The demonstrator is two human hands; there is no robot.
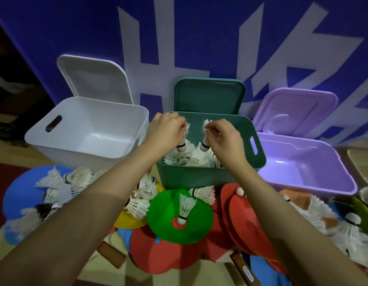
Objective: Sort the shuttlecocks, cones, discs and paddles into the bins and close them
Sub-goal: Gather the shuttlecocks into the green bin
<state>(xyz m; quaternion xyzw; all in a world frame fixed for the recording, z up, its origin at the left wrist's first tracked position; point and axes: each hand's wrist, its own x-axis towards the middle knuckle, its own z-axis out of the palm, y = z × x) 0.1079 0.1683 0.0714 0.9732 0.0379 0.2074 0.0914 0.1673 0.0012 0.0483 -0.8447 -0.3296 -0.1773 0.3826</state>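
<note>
Each of the hands pinches a white feathered shuttlecock by its skirt: left hand [167, 129] one [182, 144], right hand [222, 137] another [204, 143]. Both hang upright (cork tips down) over the green bin [236, 172], above more shuttlecocks inside.

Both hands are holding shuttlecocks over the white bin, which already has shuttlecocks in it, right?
Not quite. In the head view the left hand and right hand each hold a shuttlecock over the green bin, not the white bin. The green bin already has shuttlecocks in it.
</note>
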